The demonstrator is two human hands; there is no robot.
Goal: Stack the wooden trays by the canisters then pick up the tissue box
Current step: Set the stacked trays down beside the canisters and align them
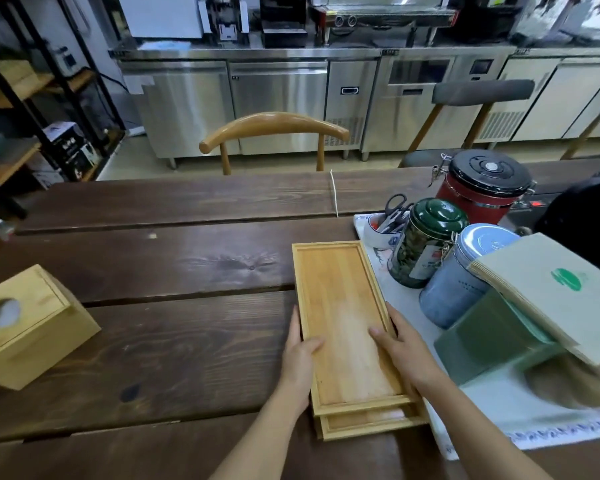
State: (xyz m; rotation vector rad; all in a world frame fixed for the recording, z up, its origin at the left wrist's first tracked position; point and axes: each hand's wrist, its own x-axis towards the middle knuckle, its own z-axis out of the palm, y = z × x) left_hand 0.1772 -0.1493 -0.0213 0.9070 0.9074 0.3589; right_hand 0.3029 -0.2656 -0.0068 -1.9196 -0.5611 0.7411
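Two wooden trays stacked on the dark tabletop (187, 341), gripped from both sides.

The top tray (343, 317) is clamped by the left hand (300, 358) and right hand (404, 351), slightly offset over the bottom tray (371, 424), beside the canisters (426, 244); the tissue box (28, 323) is seen far left.

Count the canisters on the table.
3. Red canister at the back, green canister in front of it, blue canister nearest, right of the trays. The paper stack may hide more.

Bare table (174, 341) between trays (343, 323) and tissue box (28, 323) (canisters (426, 244) crowd right).
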